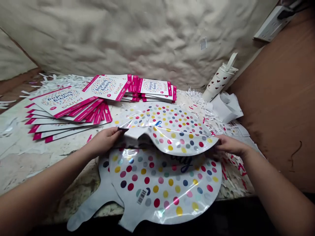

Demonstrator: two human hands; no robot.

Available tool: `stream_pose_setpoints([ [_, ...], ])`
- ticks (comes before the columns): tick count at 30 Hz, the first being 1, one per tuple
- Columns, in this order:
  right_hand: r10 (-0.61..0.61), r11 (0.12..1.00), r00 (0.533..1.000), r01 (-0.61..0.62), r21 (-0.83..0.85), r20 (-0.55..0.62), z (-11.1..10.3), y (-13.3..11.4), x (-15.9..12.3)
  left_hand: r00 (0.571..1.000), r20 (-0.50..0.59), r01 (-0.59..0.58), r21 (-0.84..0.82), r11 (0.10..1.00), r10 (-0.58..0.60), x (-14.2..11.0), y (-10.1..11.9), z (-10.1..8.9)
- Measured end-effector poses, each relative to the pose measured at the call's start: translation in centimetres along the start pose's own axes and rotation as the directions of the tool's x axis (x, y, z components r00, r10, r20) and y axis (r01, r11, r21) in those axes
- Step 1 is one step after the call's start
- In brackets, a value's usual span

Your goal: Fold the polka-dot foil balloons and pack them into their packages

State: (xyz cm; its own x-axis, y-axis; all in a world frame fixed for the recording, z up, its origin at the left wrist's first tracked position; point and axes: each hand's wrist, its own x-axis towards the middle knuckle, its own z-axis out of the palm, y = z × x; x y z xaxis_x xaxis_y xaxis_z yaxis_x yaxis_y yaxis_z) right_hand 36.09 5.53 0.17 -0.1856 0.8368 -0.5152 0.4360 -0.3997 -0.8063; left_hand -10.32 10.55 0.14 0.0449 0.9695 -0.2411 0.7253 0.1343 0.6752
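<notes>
A flat white foil balloon [182,141] with coloured dots is held between my two hands, its near edge bent over in a fold. My left hand [108,139] pinches the fold's left end, and my right hand [228,145] grips the right end, its fingertips partly hidden. Beneath it lies another dotted foil balloon [169,193] with blue lettering, a barcode sticker [141,196] and a tail hanging over the table's front edge. Part of a further balloon's pale tail [95,200] sticks out at lower left.
Fanned pink-and-white packets [66,101] are stacked at back left, with more packets [155,87] behind the balloon. A white bottle with hearts [219,82] leans at the back right beside crumpled white paper [227,106]. Paper shreds [236,167] litter the table. A power strip [272,24] is mounted at upper right.
</notes>
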Motion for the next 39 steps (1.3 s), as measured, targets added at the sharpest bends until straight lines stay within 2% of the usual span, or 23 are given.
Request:
stream_pose_setpoints([
  [3,0.050,0.999,0.989,-0.046,0.029,-0.139,-1.0,-1.4,2.1,0.997,-0.001,-0.073,0.148,0.986,0.074,1.5,0.0,0.3],
  [6,0.118,0.993,0.963,-0.117,0.016,-0.244,-1.2,-1.9,4.1,0.996,-0.034,-0.070,0.269,0.960,0.082,2.2,-0.3,0.3],
  [8,0.154,0.985,0.940,-0.170,-0.026,-0.304,-0.8,-1.9,5.1,0.986,-0.122,-0.054,0.395,0.917,0.111,1.8,-0.2,0.4],
  [10,0.156,0.976,0.918,-0.200,-0.085,-0.366,-0.1,-1.6,5.6,0.932,-0.230,-0.117,0.537,0.835,0.279,0.7,0.1,1.0],
  [11,0.144,0.971,0.908,-0.206,-0.119,-0.393,0.2,-1.5,5.8,0.886,-0.230,-0.201,0.592,0.780,0.403,-0.1,0.4,1.5],
  [13,0.106,0.957,0.891,-0.211,-0.197,-0.441,0.7,-1.4,5.8,0.795,-0.089,-0.426,0.623,0.656,0.601,-1.9,0.9,2.9],
  [14,0.082,0.946,0.881,-0.216,-0.243,-0.467,0.8,-1.5,5.8,0.771,0.028,-0.521,0.600,0.606,0.636,-2.7,1.1,3.7],
  [15,0.056,0.929,0.867,-0.228,-0.292,-0.496,0.8,-1.7,5.6,0.765,0.139,-0.581,0.569,0.582,0.629,-3.4,1.3,4.6],
  [17,-0.007,0.879,0.830,-0.261,-0.399,-0.558,0.9,-2.8,5.2,0.791,0.280,-0.597,0.546,0.587,0.544,-4.4,1.5,6.0],
  [19,-0.094,0.816,0.801,-0.279,-0.507,-0.592,1.5,-4.6,4.6,0.822,0.323,-0.565,0.567,0.599,0.470,-4.8,1.5,6.9],
  [20,-0.144,0.783,0.802,-0.266,-0.562,-0.580,2.2,-5.7,4.3,0.828,0.327,-0.557,0.576,0.598,0.455,-4.8,1.5,7.1],
  [22,-0.236,0.728,0.841,-0.179,-0.662,-0.487,4.9,-7.8,3.4,0.826,0.333,-0.559,0.584,0.589,0.454,-4.6,1.3,7.2],
  [24,-0.312,0.666,0.911,0.007,-0.746,-0.270,9.1,-9.4,2.4,0.823,0.333,-0.563,0.590,0.579,0.461,-4.5,1.2,7.2],
  [25,-0.345,0.625,0.933,0.146,-0.767,-0.103,11.4,-9.7,1.7,0.824,0.329,-0.561,0.594,0.577,0.462,-4.4,1.2,7.2],
  [26,-0.374,0.515,0.914,0.347,-0.783,0.159,13.6,-9.6,1.0,0.825,0.323,-0.558,0.597,0.576,0.464,-4.4,1.2,7.2],
  [27,-0.376,0.421,0.868,0.471,-0.775,0.323,15.5,-9.1,0.3,0.826,0.315,-0.555,0.600,0.576,0.468,-4.4,1.1,7.3],
  [28,-0.374,0.356,0.854,0.493,-0.794,0.362,16.9,-8.1,-0.5,0.827,0.309,-0.553,0.602,0.576,0.470,-4.4,1.1,7.3],
  [29,-0.378,0.316,0.868,0.449,-0.836,0.323,17.7,-6.9,-1.4,0.828,0.306,-0.550,0.604,0.576,0.470,-4.4,1.1,7.3],
  [31,-0.391,0.326,0.915,0.240,-0.914,0.100,17.7,-3.8,-3.1,0.832,0.310,-0.546,0.602,0.583,0.460,-4.4,1.2,7.1],
  [33,-0.378,0.380,0.920,0.053,-0.923,-0.104,15.8,-0.9,-4.7,0.837,0.340,-0.545,0.586,0.600,0.428,-4.3,1.7,6.8],
  [34,-0.357,0.401,0.920,-0.007,-0.916,-0.163,14.6,0.2,-5.2,0.836,0.365,-0.549,0.573,0.609,0.411,-4.3,2.1,6.7],
  [37,-0.279,0.401,0.932,-0.104,-0.910,-0.230,12.6,0.8,-5.6,0.833,0.392,-0.551,0.537,0.638,0.390,-4.2,4.1,7.2],
  [39,-0.317,0.384,0.927,-0.070,-0.921,-0.203,13.4,-0.5,-4.6,0.843,0.363,-0.538,0.525,0.660,0.398,-4.2,5.4,8.4],
])
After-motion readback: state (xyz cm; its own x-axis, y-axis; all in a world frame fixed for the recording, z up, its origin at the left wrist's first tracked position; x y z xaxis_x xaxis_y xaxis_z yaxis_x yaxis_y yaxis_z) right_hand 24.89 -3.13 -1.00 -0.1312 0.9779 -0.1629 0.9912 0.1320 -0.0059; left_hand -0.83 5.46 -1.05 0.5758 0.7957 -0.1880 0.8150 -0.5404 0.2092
